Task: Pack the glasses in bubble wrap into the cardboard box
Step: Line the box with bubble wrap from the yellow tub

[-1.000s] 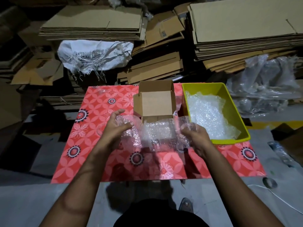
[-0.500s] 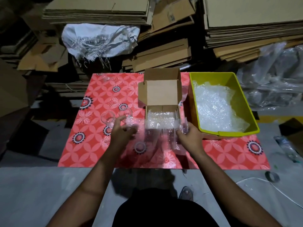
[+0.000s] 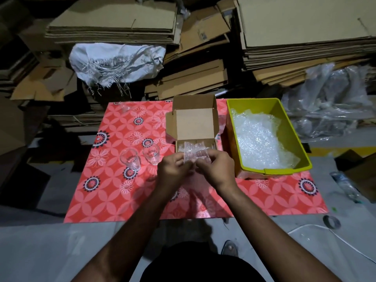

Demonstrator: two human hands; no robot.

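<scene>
A small open cardboard box (image 3: 194,127) stands on the red patterned mat (image 3: 114,192), its lid raised at the back. A piece of bubble wrap (image 3: 196,154) lies at the box's front opening. My left hand (image 3: 175,169) and my right hand (image 3: 216,169) meet just in front of the box, and both pinch the near edge of that wrap. Two clear drinking glasses (image 3: 130,161) (image 3: 152,154) stand upright on the mat, left of my left hand. I cannot tell whether a glass is inside the wrap.
A yellow plastic bin (image 3: 270,171) with more bubble wrap sits right of the box. Stacks of flat cardboard (image 3: 203,78) and a white sack (image 3: 116,62) lie behind the mat. Clear plastic sheeting (image 3: 329,102) is at the right, a tape roll (image 3: 331,221) on the floor.
My hands held the bubble wrap spread wide in front of the box, then came together at its front edge. The wrap now lies bunched at the box opening. The camera tilted down.
</scene>
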